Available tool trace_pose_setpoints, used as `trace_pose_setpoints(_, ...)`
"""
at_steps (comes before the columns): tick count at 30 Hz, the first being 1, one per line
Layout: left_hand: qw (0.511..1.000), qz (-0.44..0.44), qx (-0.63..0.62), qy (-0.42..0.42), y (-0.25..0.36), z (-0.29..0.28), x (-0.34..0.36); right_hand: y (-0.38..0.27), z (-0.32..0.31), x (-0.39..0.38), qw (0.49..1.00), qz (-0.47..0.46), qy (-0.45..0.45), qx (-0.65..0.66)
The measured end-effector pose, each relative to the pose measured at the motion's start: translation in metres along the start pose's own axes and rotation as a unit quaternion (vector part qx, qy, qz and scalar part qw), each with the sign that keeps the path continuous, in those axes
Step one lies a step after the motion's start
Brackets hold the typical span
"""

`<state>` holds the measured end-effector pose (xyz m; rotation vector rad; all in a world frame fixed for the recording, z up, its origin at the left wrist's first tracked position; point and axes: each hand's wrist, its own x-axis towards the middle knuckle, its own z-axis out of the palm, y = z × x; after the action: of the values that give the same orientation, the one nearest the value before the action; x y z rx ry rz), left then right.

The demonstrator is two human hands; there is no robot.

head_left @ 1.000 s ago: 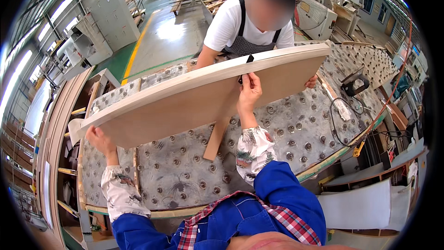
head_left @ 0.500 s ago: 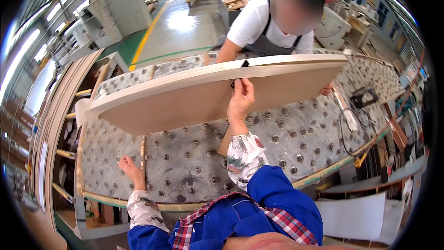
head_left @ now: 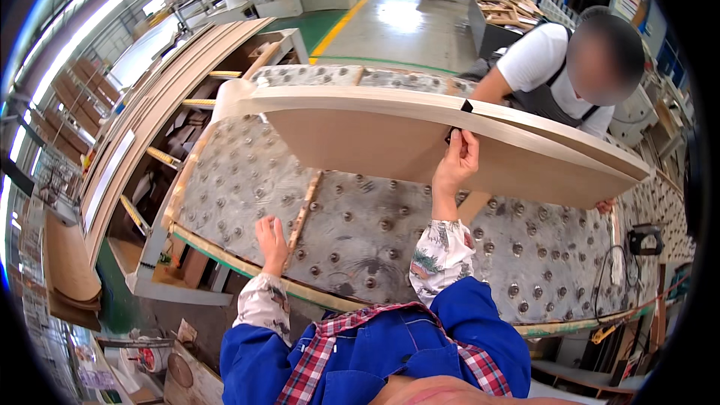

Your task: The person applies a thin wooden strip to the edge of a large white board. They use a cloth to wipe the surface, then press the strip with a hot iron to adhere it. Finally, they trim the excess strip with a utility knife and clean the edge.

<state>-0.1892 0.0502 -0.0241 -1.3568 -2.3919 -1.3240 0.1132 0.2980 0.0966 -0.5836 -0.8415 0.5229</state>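
Note:
A long brown panel (head_left: 360, 142) with pale wood edges stands on its long side, tilted, over the work table. Pinched between the thumb and fingers of my right hand (head_left: 456, 163) is a small black strip (head_left: 452, 135) against the panel's near face, just below its top edge. Another black piece (head_left: 467, 106) shows on that top edge; whether the two join is hidden. My left hand (head_left: 271, 244) hangs over the near left of the table, fingers apart and holding nothing. Across the table, a co-worker's hand (head_left: 604, 205) grips the panel's right end.
Rows of metal ball rollers stud the grey table (head_left: 345, 255), which has a wooden rim. A co-worker (head_left: 544, 67) leans in behind the panel. Stacked boards (head_left: 142, 135) lie on a rack at left. A black tool (head_left: 646, 239) with a cable rests at right.
My view has turned left, so the table, panel and co-worker appear farther right. My right hand keeps its pinch on the black strip; my left hand stays free over the table.

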Motion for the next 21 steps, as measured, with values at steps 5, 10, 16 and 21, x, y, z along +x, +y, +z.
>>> trace_pose_setpoints(5,0.997,0.05,-0.051,0.039,-0.02,-0.032,0.066,0.002,0.059,-0.052,1.0,0.018,0.009,-0.024)
trace_pose_setpoints(10,0.992,0.092,-0.076,0.035,-0.045,-0.07,0.112,0.011,0.113,-0.098,1.0,0.01,0.009,-0.027)
trace_pose_setpoints(16,0.966,0.031,-0.248,-0.064,-0.051,-0.089,0.184,0.019,0.164,-0.141,1.0,0.0,-0.01,0.002)
trace_pose_setpoints(21,0.834,-0.165,-0.486,-0.202,-0.022,-0.071,0.254,0.024,0.203,-0.171,1.0,-0.001,-0.025,-0.017)
